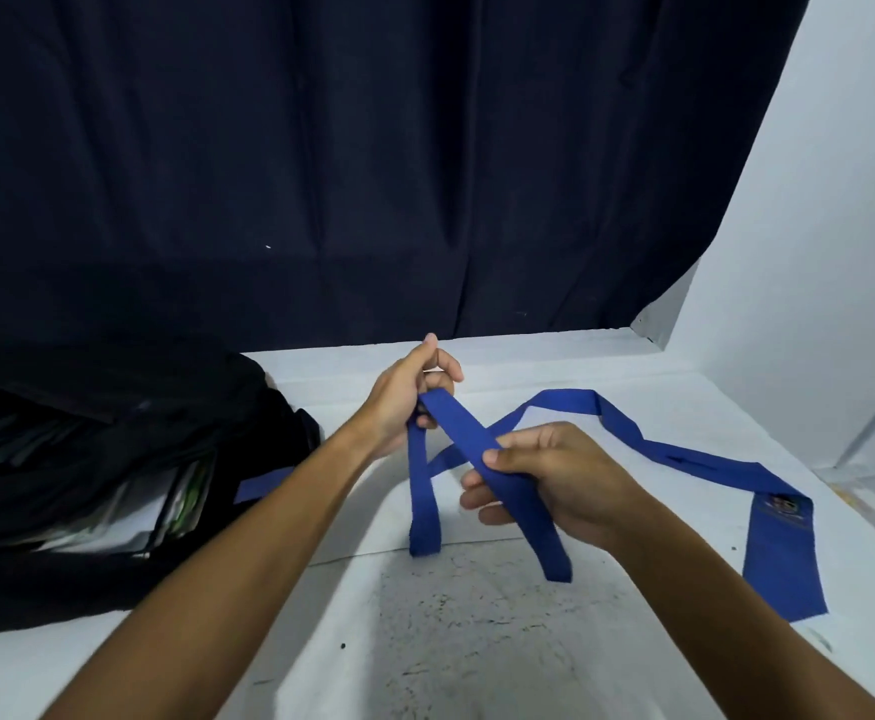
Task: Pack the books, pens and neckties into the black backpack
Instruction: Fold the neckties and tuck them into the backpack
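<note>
The right hand (554,480) pinches a blue necktie (477,449) between thumb and curled fingers, the narrow band passing under the thumb and running down past the palm to a loose, square-cut end that hangs just below the hand, over the white table (477,641). Up and to the left of this hand the same band rises to the left hand (409,392), which grips it with the thumb raised and the fingers curled round the cloth; the two hands are near each other but apart, with the taut strip of tie stretched between them. From the left hand a second length of the tie drops straight down to a folded end that hangs below and between both hands. Behind the right hand's knuckles another stretch of the tie crosses the table, climbs to the far side, bends, and then runs away to the right of the right hand, ending in the wide blade with a small crest, which lies flat on the table beyond the right forearm. To the left of the left forearm sits the black backpack (87,485), open, with books (165,511) showing as pale page edges inside. A short piece of blue shows just beside the backpack's opening, under the left forearm. A dark curtain (321,148) hangs beyond both hands.
</note>
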A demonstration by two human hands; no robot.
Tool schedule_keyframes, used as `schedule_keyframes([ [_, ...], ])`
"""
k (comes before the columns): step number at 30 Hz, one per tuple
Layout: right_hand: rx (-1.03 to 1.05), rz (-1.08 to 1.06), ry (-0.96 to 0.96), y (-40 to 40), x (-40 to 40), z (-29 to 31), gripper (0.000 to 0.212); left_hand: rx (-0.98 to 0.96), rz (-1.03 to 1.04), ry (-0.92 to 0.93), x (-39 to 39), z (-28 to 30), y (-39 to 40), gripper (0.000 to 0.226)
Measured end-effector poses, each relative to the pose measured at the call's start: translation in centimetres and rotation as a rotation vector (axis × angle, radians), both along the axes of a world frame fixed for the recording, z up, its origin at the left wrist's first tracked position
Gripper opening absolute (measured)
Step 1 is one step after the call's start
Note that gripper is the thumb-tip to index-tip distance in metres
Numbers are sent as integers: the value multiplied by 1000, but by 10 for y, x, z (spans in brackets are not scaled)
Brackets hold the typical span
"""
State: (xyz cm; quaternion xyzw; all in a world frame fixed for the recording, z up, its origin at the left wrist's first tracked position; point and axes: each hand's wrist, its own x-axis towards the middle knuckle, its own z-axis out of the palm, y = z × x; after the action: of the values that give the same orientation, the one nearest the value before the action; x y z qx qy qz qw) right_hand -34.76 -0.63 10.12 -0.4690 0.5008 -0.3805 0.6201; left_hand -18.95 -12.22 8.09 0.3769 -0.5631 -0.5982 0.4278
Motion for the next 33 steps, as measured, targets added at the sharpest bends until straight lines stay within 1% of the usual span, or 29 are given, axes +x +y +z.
schedule_keyframes([
  [5, 72, 51, -157, 2, 9, 2, 21, -14, -38, -69, 4, 11, 0, 52],
  [7, 55, 72, -212, 2, 12, 5, 19, -1, -48, -54, 3, 12, 2, 52],
  [9, -4, 44, -320, 0, 13, 8, 23, 24, -55, -27, 2, 12, 6, 50],
  [11, -74, -13, -442, -6, 13, 12, 29, 86, -47, 32, -2, 7, 13, 46],
  [13, -116, -77, -546, -13, 12, 18, 30, 180, -60, 147, -8, 2, 23, 41],
  [15, -135, -147, -621, -22, 11, 22, 29, 234, -68, 238, -14, -5, 32, 44],
  [18, -175, -239, -589, -33, 10, 25, 24, 276, -104, 383, -22, -13, 44, 49],
  [20, -186, -282, -552, -38, 10, 25, 23, 277, -113, 407, -25, -15, 51, 50],
  [24, -181, -331, -515, -46, 8, 26, 19, 264, -85, 383, -29, -19, 56, 52],
  [29, -175, -352, -526, -51, 10, 26, 16, 243, -39, 357, -28, -22, 60, 49],
  [31, -179, -366, -556, -53, 11, 26, 16, 207, -26, 337, -29, -23, 61, 46],
  [33, -179, -383, -588, -55, 11, 26, 16, 133, 6, 280, -30, -25, 63, 40],
])
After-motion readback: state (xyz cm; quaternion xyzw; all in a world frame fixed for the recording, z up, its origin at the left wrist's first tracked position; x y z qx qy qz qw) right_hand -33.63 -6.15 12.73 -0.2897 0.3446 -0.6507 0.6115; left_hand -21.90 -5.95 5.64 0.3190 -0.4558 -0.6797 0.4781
